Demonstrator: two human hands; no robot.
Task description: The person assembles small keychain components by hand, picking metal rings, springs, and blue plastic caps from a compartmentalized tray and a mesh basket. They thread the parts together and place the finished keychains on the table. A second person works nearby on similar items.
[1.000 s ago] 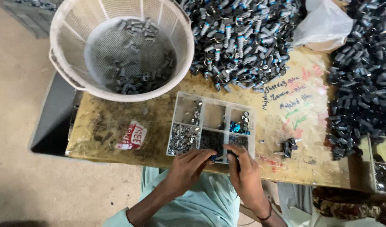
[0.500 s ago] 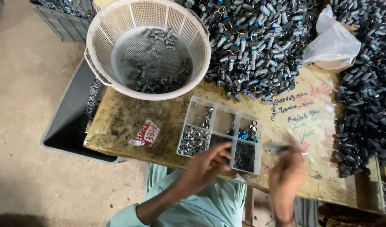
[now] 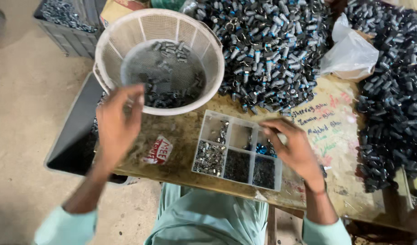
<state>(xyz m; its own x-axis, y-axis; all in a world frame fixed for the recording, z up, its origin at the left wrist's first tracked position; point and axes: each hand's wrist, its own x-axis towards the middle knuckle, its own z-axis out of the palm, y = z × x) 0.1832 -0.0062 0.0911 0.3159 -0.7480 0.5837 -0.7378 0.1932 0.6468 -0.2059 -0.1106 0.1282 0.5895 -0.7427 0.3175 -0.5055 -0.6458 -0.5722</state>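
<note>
Two bare hands are working over a clear plastic compartment tray point(image 3: 238, 152) of small metal parts on a worn plywood bench point(image 3: 181, 129).

The left hand point(image 3: 117, 122) is hovering left of the tray, fingers spread open and gripping nothing, its fingertips reaching the rim of the round white mesh basket point(image 3: 159, 61) of grey fittings behind the tray. The right hand point(image 3: 295, 147) is hanging over the tray's right end, fingers loosely curled; whether it is pinching a part I cannot tell. This looks like the sorting step, and the next move likely calls for a fine fingertip pick. Grey fittings with blue bands point(image 3: 272, 50) are heaping up behind the tray.
</note>
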